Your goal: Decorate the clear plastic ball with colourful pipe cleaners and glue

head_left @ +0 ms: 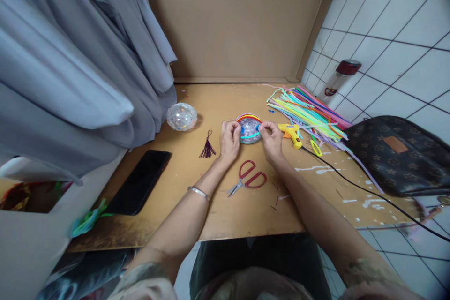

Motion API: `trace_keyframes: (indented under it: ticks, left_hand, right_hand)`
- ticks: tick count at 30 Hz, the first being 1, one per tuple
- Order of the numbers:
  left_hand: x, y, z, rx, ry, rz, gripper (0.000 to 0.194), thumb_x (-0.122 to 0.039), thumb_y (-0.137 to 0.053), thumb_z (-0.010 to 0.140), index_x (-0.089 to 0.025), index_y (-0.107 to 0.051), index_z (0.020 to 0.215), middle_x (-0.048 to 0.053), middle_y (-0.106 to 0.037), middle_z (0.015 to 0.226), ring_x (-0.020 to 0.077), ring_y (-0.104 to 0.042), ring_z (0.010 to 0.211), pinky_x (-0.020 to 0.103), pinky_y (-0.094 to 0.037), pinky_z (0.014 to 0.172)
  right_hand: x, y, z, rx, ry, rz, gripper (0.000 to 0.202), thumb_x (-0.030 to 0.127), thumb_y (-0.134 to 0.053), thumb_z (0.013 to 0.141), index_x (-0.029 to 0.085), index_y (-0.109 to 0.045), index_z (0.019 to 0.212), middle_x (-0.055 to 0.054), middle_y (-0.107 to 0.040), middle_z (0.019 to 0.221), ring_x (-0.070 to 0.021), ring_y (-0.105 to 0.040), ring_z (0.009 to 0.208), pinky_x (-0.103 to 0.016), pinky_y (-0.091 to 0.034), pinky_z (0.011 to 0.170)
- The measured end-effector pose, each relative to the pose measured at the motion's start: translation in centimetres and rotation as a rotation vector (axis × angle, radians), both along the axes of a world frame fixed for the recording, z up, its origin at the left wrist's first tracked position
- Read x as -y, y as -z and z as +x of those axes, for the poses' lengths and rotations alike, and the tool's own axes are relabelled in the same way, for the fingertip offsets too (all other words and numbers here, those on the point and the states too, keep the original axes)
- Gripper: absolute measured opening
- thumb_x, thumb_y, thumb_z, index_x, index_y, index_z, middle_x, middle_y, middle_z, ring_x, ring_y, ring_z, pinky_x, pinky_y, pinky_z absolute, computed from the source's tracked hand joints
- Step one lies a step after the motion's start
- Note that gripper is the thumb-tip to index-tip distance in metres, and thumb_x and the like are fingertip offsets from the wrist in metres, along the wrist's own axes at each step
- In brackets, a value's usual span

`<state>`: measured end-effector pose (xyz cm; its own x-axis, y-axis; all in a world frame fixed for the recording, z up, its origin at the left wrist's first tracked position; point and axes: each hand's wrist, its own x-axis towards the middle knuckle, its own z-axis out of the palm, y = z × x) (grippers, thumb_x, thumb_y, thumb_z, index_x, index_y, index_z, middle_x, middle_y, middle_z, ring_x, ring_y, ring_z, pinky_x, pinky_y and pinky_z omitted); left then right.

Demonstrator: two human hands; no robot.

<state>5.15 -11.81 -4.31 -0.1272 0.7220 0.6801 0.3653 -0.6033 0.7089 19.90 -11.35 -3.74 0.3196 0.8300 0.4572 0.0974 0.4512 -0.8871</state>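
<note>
A clear ball (250,127) with a rainbow arch over its top and a light teal strip across its front rests on the wooden table between my hands. My left hand (229,139) pinches a small blue piece at the ball's left side. At the right side, my right hand (272,139) pinches another blue piece. Red-handled scissors (247,179) lie partly open just in front. A dark purple tassel (208,146) is left of my left hand. Beside my right hand lies a yellow glue gun (291,134).
Another clear ball (182,116) sits at the back left. A black phone (138,183) lies near the left edge. Colourful pipe cleaners (309,110), a brown patterned bag (401,154) and a bottle (335,82) are on the right. A black cord (346,179) crosses the right side.
</note>
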Motion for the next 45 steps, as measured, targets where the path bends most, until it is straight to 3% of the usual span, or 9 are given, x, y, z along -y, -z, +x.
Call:
trace_keyframes:
  ticks: [14, 23, 45]
  left_hand:
    - [0.47, -0.39, -0.07, -0.058, 0.004, 0.024, 0.032, -0.045, -0.039, 0.100, -0.022, -0.062, 0.099, 0.010, -0.062, 0.108, 0.0209, -0.059, 0.108, 0.039, -0.049, 0.095]
    - [0.34, -0.20, -0.10, -0.040, 0.057, 0.011, 0.025, -0.040, -0.046, 0.098, -0.021, -0.061, 0.103, 0.011, -0.060, 0.111, 0.0217, -0.058, 0.111, 0.039, -0.051, 0.094]
    - [0.63, -0.25, 0.01, -0.116, 0.030, 0.026, 0.020, -0.036, -0.052, 0.094, -0.022, -0.059, 0.106, 0.011, -0.058, 0.115, 0.0239, -0.056, 0.114, 0.041, -0.050, 0.095]
  right_hand:
    - [-0.30, 0.21, 0.49, -0.014, 0.000, -0.023, 0.018, 0.038, -0.066, 0.075, 0.021, -0.062, 0.077, -0.001, -0.061, 0.084, -0.0179, -0.057, 0.084, -0.034, -0.046, 0.085]
    - [-0.42, 0.16, 0.59, -0.027, 0.005, -0.030, 0.020, 0.039, -0.066, 0.074, 0.020, -0.062, 0.077, 0.000, -0.061, 0.082, -0.0166, -0.055, 0.080, -0.033, -0.045, 0.082]
    - [-0.58, 0.09, 0.61, -0.062, 0.004, -0.054, 0.020, 0.040, -0.064, 0.071, 0.022, -0.057, 0.076, 0.001, -0.060, 0.078, -0.0169, -0.054, 0.076, -0.032, -0.045, 0.079]
